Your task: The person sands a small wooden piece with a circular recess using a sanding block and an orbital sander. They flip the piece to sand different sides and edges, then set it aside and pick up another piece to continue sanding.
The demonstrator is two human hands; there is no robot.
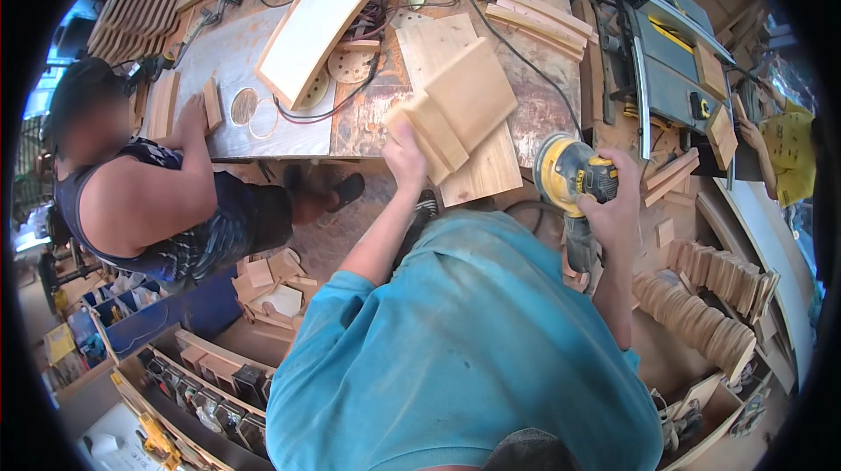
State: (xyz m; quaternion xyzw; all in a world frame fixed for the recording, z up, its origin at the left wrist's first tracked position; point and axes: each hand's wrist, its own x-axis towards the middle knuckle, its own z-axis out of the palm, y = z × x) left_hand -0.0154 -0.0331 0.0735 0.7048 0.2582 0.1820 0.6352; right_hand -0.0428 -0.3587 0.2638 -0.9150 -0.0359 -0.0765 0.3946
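My left hand grips the near left end of a light wooden workpiece, a square panel with a raised strip across it. It is tilted over a flat wooden board whose near end juts past the workbench edge. My right hand holds a yellow and black DeWalt random orbital sander off the bench's near right corner, apart from the workpiece. The sander's round pad faces left, towards the workpiece. Its lower body points down beside my shirt.
A co-worker stands at left, one hand on a small wood block. A curved frame with a white panel lies on the workbench. A black cable crosses the bench. Wood strips and a table saw are at right; another person stands beyond.
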